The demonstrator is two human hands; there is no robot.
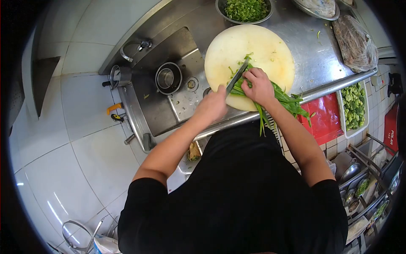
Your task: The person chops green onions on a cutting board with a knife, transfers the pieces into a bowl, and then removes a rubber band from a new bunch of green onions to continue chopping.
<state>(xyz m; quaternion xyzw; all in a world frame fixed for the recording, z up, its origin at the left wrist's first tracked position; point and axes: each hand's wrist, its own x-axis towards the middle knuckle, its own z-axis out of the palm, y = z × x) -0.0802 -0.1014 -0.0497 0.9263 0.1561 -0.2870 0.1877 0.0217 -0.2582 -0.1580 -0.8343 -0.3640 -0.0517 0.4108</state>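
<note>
The bunch of green stalks [284, 100] lies across the round cutting board [262, 46], its leafy ends hanging past the counter edge toward 5 o'clock. The right hand [259, 86] presses down on the bunch, fingers curled together over the stalks. The left hand [211, 106] is closed around the handle of one knife [237, 77], whose blade angles toward 1 o'clock and meets the stalks just beside the right fingertips.

At 12 o'clock from the board, one metal bowl [245, 10] holds chopped greens. At 1 o'clock a second dish [317, 7] holds something pale that I cannot identify. At 2 o'clock lies one clear plastic bag [355, 42] with brownish contents. At 3 o'clock, below the counter, one white rectangular tray [353, 108] holds green pieces beside a red surface [323, 118]. At 9 o'clock, in the sink [160, 106], stands one empty metal pot [168, 78].

A red object [390, 127] at the right edge bears the word "POLAR".
</note>
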